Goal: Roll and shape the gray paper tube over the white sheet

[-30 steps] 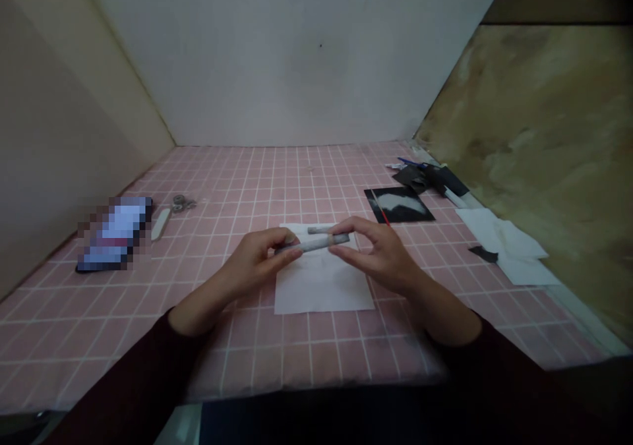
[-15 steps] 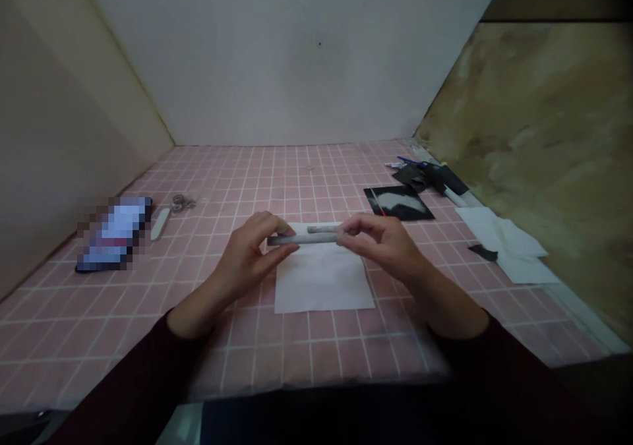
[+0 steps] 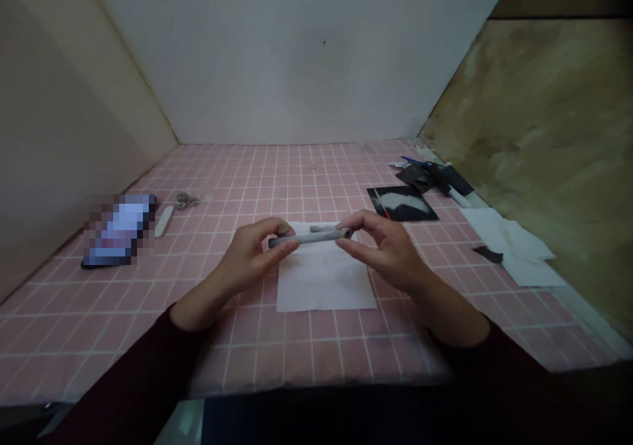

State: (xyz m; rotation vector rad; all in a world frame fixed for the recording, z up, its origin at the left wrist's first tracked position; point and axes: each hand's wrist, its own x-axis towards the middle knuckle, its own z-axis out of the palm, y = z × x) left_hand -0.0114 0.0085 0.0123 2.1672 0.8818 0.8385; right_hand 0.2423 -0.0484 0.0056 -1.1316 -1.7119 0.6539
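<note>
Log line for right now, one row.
left hand: on grey tube, left end | right hand: on its right end | tube: above white sheet | phone: far left

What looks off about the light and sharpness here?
Head view: dim overall, bottom and right-hand corners darkest; phone masked by coarse pixel blocks; faint, soft shading on the white sheet; grey tube slightly soft, its fine detail unreadable.

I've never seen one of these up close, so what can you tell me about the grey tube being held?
The grey tube is slim and mottled, its material unclear. It lies nearly level above the white paper, gripped near one end by the left hand and at the other by the right hand.
</note>
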